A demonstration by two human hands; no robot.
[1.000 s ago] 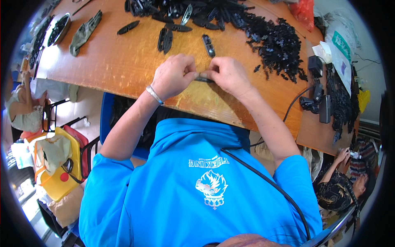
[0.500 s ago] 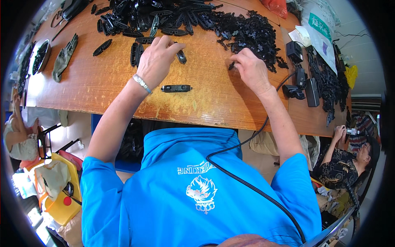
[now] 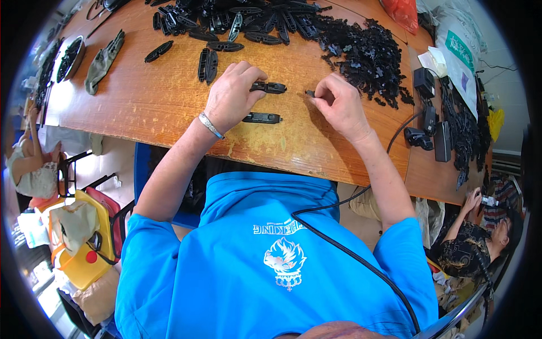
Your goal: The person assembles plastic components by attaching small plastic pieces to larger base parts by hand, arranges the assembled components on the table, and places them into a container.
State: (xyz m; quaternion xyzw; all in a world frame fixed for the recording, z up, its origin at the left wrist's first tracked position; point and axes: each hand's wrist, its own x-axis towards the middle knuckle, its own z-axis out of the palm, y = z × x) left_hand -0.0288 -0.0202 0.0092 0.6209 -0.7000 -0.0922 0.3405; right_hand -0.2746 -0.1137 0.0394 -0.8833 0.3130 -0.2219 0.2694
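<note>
Between the thumb and fingers of my left hand [image 3: 234, 96] is one end of a long black plastic housing [image 3: 273, 87], lying level just above or on the table. My right hand [image 3: 341, 104] pinches a small black plastic piece [image 3: 310, 93], a short gap to the right of that housing. A second black housing [image 3: 265, 118] lies on the wood below, its left end beside my left wrist and partly covered. Behind my left hand rests a pair of dark oval housings [image 3: 208, 66], side by side.
A heap of black housings [image 3: 220, 22] spreads along the far side, and a pile of small black pieces [image 3: 367, 56] adjoins it. A grey glove [image 3: 104, 62] lies left. Black adapters [image 3: 426, 113] and a cable stand right. Other people sit at both sides.
My left hand has brought its housing down and right, turning it level. The right hand has drawn a small piece away from the pile toward it. The whole view has shifted slightly.
</note>
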